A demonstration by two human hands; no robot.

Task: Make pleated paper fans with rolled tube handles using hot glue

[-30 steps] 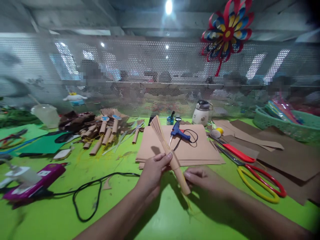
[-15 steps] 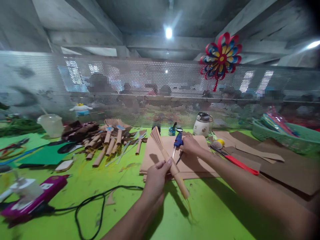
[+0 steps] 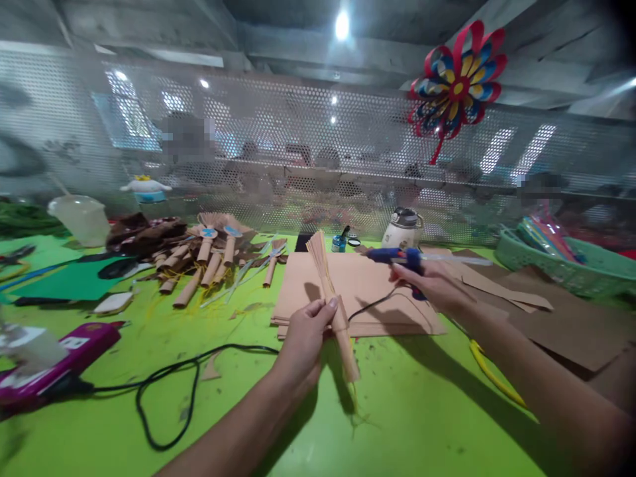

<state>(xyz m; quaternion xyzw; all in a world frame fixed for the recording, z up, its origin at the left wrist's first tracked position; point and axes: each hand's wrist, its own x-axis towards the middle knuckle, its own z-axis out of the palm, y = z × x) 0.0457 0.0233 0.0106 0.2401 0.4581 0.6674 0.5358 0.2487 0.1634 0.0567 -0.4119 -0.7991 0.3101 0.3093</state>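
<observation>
Scissors mostly hidden under R forearm | L hand pinching paper roll | R hand curled round glue gun

Paper stack lies before jug (basket rightward).

The bare left hand and bare right hand join a bare left arm and bare right arm.

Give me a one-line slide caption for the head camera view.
Left hand holds a rolled paper piece while the right hand grips a blue glue gun.
</observation>
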